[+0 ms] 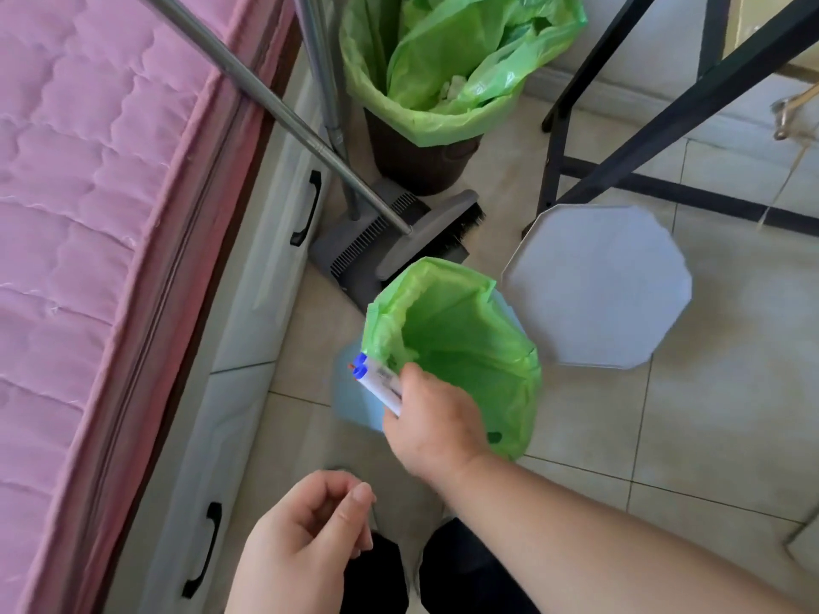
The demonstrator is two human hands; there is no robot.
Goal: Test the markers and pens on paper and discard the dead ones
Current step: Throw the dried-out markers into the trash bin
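My right hand (432, 425) grips a small bundle of white markers (379, 381) with blue end caps and a bit of red showing. The markers poke out to the upper left, over the near rim of a light blue bin lined with a green bag (461, 343). The bin's inside looks bare green. My left hand (306, 538) hangs lower in the frame with its fingers loosely curled, holding nothing.
The bin's pale octagonal lid (598, 288) lies on the tiled floor to the right. A grey broom and dustpan (390, 241) stand behind the bin, and a second brown bin with a green bag (425, 104) farther back. A pink mattress (88, 170) fills the left; black table legs (664, 113) stand at right.
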